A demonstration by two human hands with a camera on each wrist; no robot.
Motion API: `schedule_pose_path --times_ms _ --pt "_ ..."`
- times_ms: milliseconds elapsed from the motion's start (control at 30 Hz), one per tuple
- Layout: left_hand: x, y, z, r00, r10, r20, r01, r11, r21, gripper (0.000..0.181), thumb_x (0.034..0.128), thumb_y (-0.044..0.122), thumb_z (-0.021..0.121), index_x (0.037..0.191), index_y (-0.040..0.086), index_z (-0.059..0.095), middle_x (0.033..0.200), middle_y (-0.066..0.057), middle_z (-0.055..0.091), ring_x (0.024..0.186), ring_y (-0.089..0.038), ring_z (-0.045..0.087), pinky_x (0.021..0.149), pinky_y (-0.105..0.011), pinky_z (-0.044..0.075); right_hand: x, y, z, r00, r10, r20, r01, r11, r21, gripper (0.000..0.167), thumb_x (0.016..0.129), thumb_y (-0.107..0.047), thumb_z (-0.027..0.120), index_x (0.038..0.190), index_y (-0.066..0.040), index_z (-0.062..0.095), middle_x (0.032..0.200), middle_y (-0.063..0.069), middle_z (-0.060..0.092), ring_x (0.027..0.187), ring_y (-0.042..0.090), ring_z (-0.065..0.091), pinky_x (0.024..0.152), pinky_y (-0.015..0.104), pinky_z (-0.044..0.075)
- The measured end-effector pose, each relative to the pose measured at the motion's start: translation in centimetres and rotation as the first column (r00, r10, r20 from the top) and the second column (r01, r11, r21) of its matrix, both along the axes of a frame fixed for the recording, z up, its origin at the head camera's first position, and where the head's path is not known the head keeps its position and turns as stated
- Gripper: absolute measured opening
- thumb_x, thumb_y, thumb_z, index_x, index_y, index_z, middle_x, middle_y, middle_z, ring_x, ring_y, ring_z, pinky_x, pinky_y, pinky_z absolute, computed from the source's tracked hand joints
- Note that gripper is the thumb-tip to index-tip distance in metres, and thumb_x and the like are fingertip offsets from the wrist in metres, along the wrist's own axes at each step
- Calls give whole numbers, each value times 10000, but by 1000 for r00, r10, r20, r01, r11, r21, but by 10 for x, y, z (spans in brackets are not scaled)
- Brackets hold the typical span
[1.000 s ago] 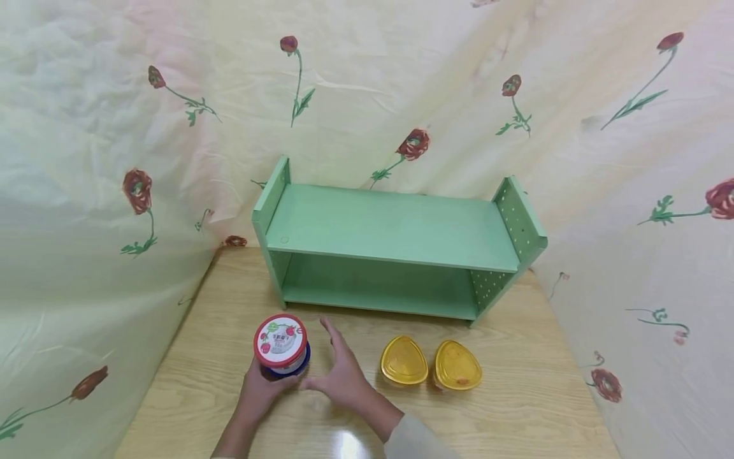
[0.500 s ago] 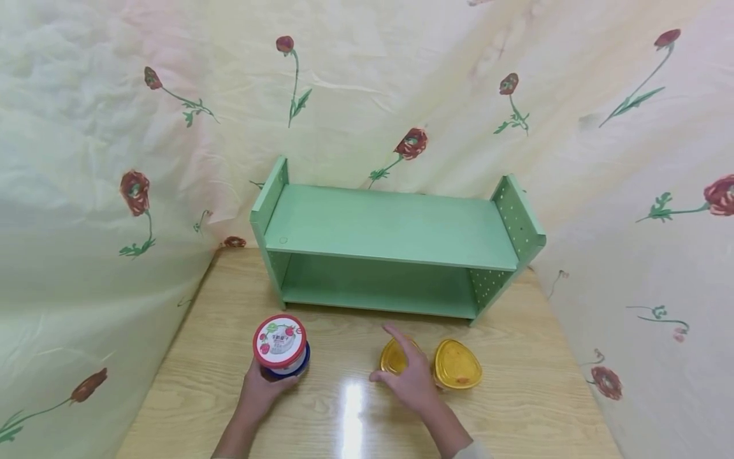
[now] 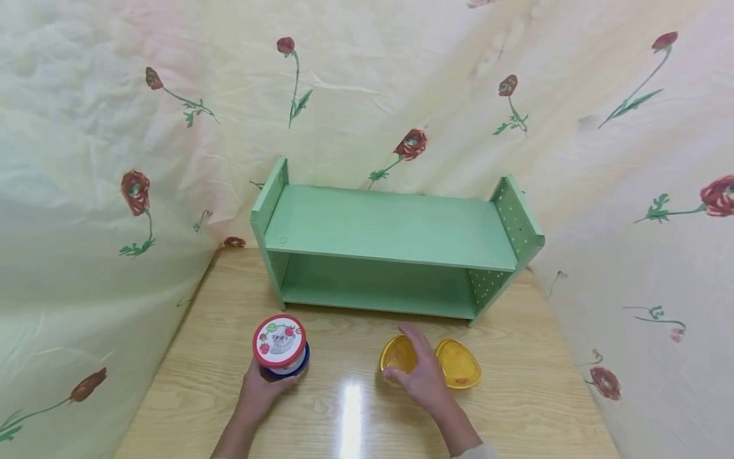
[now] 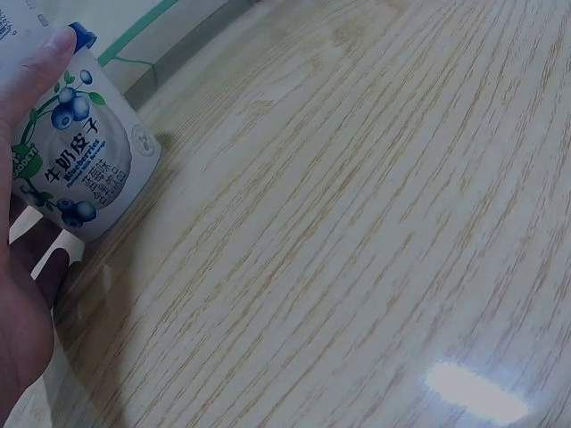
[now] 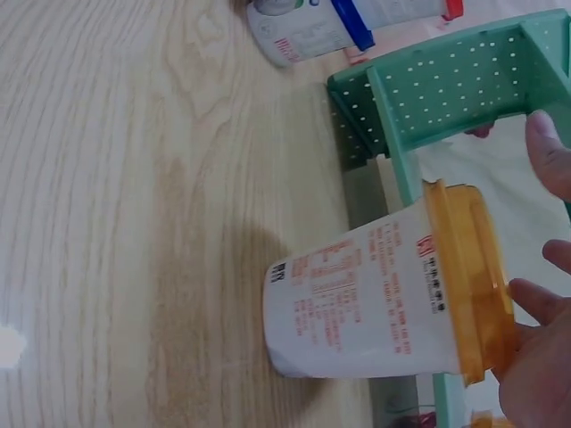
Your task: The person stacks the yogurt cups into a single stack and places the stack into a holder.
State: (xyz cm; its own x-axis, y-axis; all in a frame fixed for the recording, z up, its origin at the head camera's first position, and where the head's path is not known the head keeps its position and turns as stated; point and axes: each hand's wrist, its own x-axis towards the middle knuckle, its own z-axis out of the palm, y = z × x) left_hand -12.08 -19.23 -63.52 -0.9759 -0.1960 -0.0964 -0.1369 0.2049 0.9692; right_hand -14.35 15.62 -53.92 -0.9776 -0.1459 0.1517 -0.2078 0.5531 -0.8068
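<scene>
My left hand [image 3: 258, 390] grips a blueberry yogurt cup [image 4: 85, 156] with a blue lid, thumb up at the lid's rim. A second yogurt cup [image 3: 279, 342], red-lidded with strawberries printed on it, sits stacked on top. Over on the right, my right hand [image 3: 425, 379] is at a white cup [image 5: 357, 303] with a translucent yellow lid, partly covering it in the head view. Its fingers are spread; in the right wrist view the thumb stands apart from the lid and the other fingers are close beside it. Another yellow-lidded cup [image 3: 459, 366] stands just right of that hand.
A green two-level shelf [image 3: 390, 226] with perforated side panels stands at the back of the wooden table [image 3: 332, 421]. Flower-patterned cloth [image 3: 355, 83] hangs behind it and on both sides. A bright reflection lies on the table between the hands.
My right hand has moved right, away from the stacked cups, to the nearer yellow-lidded cup. My left hand has stayed in place on the blue-lidded cup.
</scene>
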Motion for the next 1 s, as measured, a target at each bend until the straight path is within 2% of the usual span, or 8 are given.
schedule_pose_path --times_ms 367,467,700,867,1000 --pt "-2 0 0 999 -10 41 10 1000 9 1124 659 203 957 1539 37 278 1510 -256 404 1424 -444 335 1176 -587 250 -1 3 -11 1000 15 -17 -15 999 48 936 673 -136 933 1479 -48 464 1563 174 388 1475 414 258 1169 622 225" --pt "-2 1 0 999 -9 49 9 1000 12 1126 663 211 956 1542 46 273 1517 -250 398 1432 -435 326 1182 -578 245 -1 2 -11 1000 17 -25 -15 998 60 933 668 -111 933 1471 -23 467 1556 189 392 1469 420 269 1162 623 244" --pt "0 1 1 1000 -4 1 4 1000 6 1095 663 194 956 1519 -2 302 1486 -279 429 1408 -447 357 1175 -583 252 -2 -1 -10 1000 16 -22 -14 997 72 909 679 -121 933 1465 -44 483 1541 173 408 1453 427 300 1143 624 287" --pt "1 0 2 1000 -2 21 2 1000 7 1102 671 208 953 1525 0 288 1502 -276 410 1425 -443 333 1183 -580 238 -3 -3 -11 999 24 -26 -22 997 75 907 674 -139 936 1461 -60 492 1527 177 422 1442 432 320 1140 618 304" --pt "2 0 2 999 3 34 -4 1000 5 1098 668 202 955 1519 -8 294 1499 -282 411 1424 -445 335 1184 -575 239 -1 -4 -12 1000 -10 -24 11 996 83 943 659 -170 944 1470 -51 478 1541 192 397 1430 443 332 1134 623 309"
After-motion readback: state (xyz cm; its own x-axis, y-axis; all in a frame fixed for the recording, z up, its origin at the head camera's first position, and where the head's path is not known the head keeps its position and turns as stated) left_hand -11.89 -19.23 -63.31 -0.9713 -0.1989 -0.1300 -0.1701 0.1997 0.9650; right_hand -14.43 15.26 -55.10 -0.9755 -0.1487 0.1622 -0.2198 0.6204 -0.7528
